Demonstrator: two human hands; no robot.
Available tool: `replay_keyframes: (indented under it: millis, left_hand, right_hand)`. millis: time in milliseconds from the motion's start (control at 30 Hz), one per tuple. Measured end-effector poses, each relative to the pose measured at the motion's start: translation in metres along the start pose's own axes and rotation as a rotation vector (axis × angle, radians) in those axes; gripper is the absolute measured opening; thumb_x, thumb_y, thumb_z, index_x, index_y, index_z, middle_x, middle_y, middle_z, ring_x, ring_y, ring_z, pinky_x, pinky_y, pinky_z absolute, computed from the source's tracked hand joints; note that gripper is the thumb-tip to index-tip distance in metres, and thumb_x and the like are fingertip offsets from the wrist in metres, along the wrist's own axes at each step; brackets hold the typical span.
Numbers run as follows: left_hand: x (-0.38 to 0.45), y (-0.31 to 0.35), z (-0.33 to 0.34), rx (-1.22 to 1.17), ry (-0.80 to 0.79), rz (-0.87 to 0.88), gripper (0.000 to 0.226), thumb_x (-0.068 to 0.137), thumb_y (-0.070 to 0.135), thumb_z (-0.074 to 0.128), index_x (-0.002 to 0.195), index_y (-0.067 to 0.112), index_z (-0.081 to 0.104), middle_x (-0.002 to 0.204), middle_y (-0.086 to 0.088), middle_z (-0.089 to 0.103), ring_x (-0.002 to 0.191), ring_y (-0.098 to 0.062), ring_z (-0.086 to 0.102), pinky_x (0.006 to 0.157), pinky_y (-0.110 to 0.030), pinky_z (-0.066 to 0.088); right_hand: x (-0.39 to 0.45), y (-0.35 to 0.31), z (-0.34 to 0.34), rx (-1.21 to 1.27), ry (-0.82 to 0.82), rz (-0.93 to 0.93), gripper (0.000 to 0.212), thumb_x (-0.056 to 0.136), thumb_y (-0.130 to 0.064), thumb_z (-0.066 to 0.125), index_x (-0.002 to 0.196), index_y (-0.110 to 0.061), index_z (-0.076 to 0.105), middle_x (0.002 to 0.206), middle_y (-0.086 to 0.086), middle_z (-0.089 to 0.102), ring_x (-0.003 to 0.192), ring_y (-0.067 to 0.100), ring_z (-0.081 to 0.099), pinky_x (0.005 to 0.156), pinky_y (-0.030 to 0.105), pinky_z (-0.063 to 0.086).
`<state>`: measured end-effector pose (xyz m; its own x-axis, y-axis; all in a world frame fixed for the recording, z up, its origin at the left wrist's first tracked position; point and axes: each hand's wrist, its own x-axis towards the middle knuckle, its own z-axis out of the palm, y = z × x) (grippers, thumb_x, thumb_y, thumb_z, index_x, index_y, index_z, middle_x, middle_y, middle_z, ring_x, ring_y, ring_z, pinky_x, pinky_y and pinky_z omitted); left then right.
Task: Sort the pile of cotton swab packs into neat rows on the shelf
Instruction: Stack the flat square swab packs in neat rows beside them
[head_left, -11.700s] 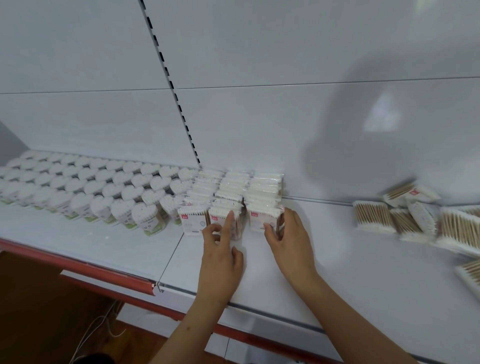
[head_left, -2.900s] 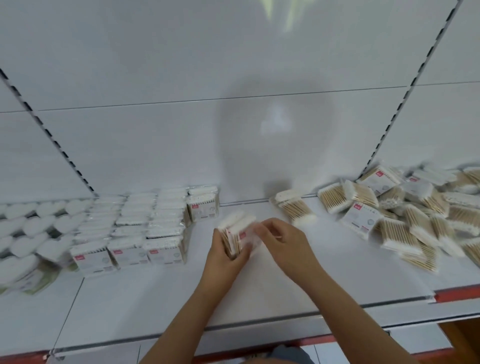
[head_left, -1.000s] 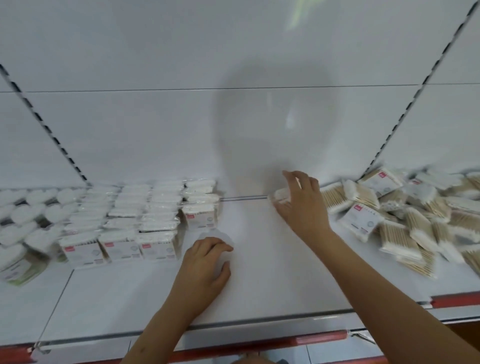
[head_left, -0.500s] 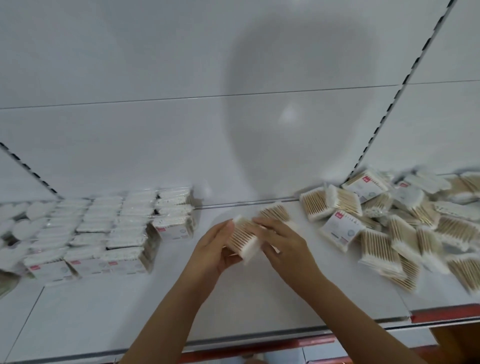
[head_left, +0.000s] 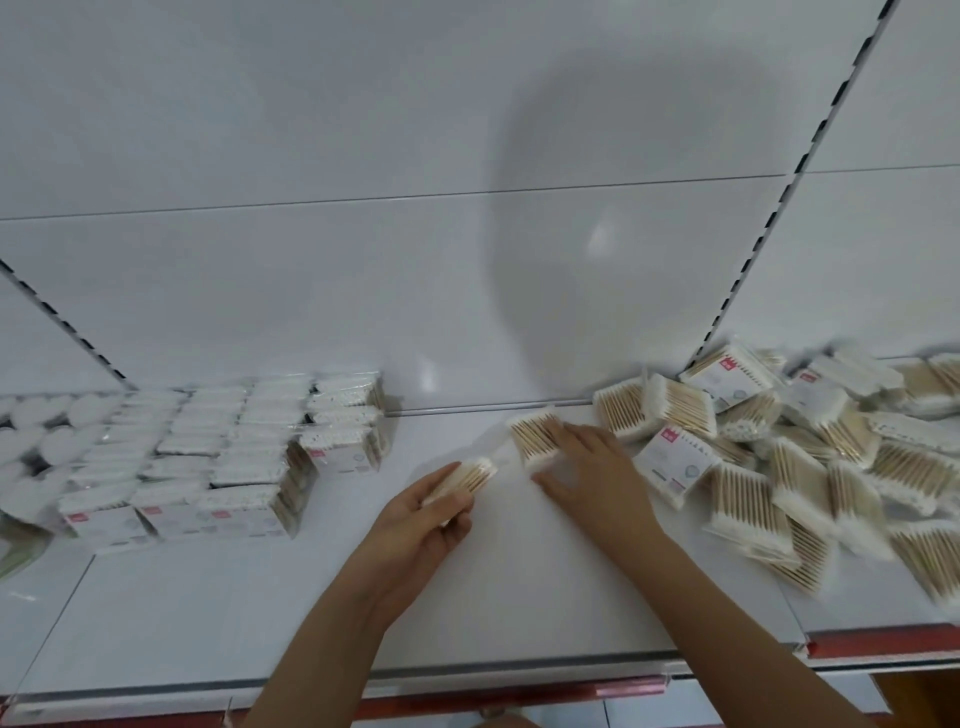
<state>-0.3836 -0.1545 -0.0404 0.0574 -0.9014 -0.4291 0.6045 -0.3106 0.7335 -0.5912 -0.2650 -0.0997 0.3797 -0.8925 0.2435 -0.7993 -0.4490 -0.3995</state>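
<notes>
On the white shelf (head_left: 519, 597), upright cotton swab packs form neat rows (head_left: 228, 457) at the left. A loose pile of packs (head_left: 810, 467) spreads over the right side. My left hand (head_left: 421, 525) grips one swab pack (head_left: 462, 480) just above the shelf's middle. My right hand (head_left: 592, 467) lies on a second pack (head_left: 532, 436) near the back wall, fingers curled over its right edge; that pack is partly hidden by the fingers.
Heart-shaped white packs (head_left: 36, 441) fill the far left. A slotted upright (head_left: 753, 249) rises behind the pile. The shelf's front edge has a red strip (head_left: 519, 701).
Half a second ago both hands held packs together at the middle. Now they have parted: the left keeps one pack, and the right has moved back onto another pack near the wall.
</notes>
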Motion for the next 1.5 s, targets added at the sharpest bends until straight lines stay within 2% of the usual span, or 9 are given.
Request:
replay_keyframes:
  millis: [100, 267, 533, 700, 800, 1000, 1167, 1333, 1500]
  left_hand:
    - [-0.002, -0.005, 0.003, -0.026, 0.019, 0.005, 0.052, 0.076, 0.004, 0.067, 0.126, -0.007, 0.062, 0.091, -0.008, 0.069, 0.074, -0.012, 0.063, 0.068, -0.020, 0.057]
    - [-0.002, 0.001, 0.008, -0.145, 0.107, -0.034, 0.039, 0.095, 0.034, 0.056, 0.121, 0.008, 0.065, 0.101, -0.015, 0.067, 0.072, -0.019, 0.060, 0.067, -0.030, 0.051]
    - [-0.003, -0.001, 0.013, 0.011, 0.072, 0.020, 0.045, 0.105, 0.043, 0.035, 0.130, 0.013, 0.059, 0.121, -0.018, 0.071, 0.107, -0.036, 0.070, 0.083, -0.040, 0.060]
    - [-0.006, -0.005, 0.016, 0.144, -0.005, 0.024, 0.051, 0.101, 0.048, 0.039, 0.134, 0.014, 0.058, 0.123, -0.015, 0.070, 0.113, -0.033, 0.068, 0.092, -0.049, 0.056]
    - [-0.012, -0.002, 0.014, 0.256, -0.040, 0.065, 0.044, 0.096, 0.035, 0.058, 0.134, 0.014, 0.056, 0.123, -0.011, 0.071, 0.113, -0.029, 0.068, 0.095, -0.048, 0.056]
    - [-0.016, 0.002, -0.005, 0.220, 0.001, 0.190, 0.040, 0.100, 0.013, 0.056, 0.139, 0.018, 0.053, 0.130, -0.005, 0.067, 0.121, -0.023, 0.064, 0.105, -0.042, 0.050]
    - [-0.033, 0.002, -0.029, 0.422, 0.018, 0.271, 0.039, 0.101, 0.011, 0.054, 0.138, 0.023, 0.054, 0.129, 0.001, 0.068, 0.119, -0.019, 0.064, 0.101, -0.037, 0.053]
    - [-0.059, 0.009, -0.071, 0.770, 0.349, 0.507, 0.041, 0.098, 0.022, 0.063, 0.134, 0.039, 0.053, 0.129, 0.021, 0.059, 0.114, 0.005, 0.060, 0.084, -0.012, 0.051]
    - [-0.080, 0.027, -0.113, 0.962, 0.701, 0.799, 0.039, 0.096, 0.011, 0.062, 0.128, 0.032, 0.058, 0.126, 0.009, 0.048, 0.100, 0.000, 0.061, 0.070, -0.011, 0.052]
  right_hand:
    - [-0.002, -0.004, 0.005, 0.051, 0.101, -0.011, 0.054, 0.088, -0.029, 0.072, 0.137, -0.012, 0.057, 0.123, 0.007, 0.066, 0.112, 0.030, 0.057, 0.091, 0.037, 0.051]
    - [-0.006, -0.021, -0.026, 0.573, 0.065, 0.205, 0.030, 0.101, -0.047, 0.048, 0.123, -0.033, 0.062, 0.098, -0.009, 0.071, 0.087, 0.000, 0.067, 0.078, 0.018, 0.049]
    - [-0.007, -0.049, -0.061, 0.958, -0.069, 0.229, 0.027, 0.103, -0.032, 0.048, 0.094, -0.015, 0.067, 0.058, 0.000, 0.054, 0.052, 0.009, 0.046, 0.051, 0.019, 0.039]
    - [0.006, -0.069, -0.045, 0.853, -0.070, 0.210, 0.004, 0.094, -0.026, 0.065, 0.090, -0.025, 0.064, 0.086, -0.007, 0.067, 0.062, 0.010, 0.055, 0.056, 0.022, 0.044]
    - [0.010, -0.075, -0.040, 0.783, -0.041, 0.151, 0.012, 0.089, -0.027, 0.072, 0.096, -0.026, 0.062, 0.098, -0.010, 0.064, 0.066, 0.011, 0.056, 0.065, 0.030, 0.052]
    - [0.003, -0.096, -0.029, 0.985, -0.141, 0.230, 0.082, 0.082, -0.037, 0.076, 0.149, -0.033, 0.029, 0.135, -0.018, 0.046, 0.101, 0.008, 0.064, 0.081, 0.019, 0.054]
    - [-0.007, -0.117, -0.014, 1.118, -0.433, 0.236, 0.026, 0.092, -0.034, 0.067, 0.117, -0.028, 0.064, 0.111, -0.011, 0.072, 0.105, 0.010, 0.068, 0.082, 0.022, 0.055]
    - [0.002, -0.138, 0.008, 0.837, -0.281, 0.135, 0.029, 0.085, -0.046, 0.072, 0.110, -0.043, 0.059, 0.108, -0.014, 0.061, 0.093, 0.009, 0.058, 0.078, 0.022, 0.048]
    - [0.006, -0.175, 0.038, 0.805, -0.225, 0.065, 0.040, 0.086, -0.037, 0.074, 0.121, -0.033, 0.058, 0.113, -0.014, 0.056, 0.090, 0.001, 0.057, 0.073, 0.013, 0.045]
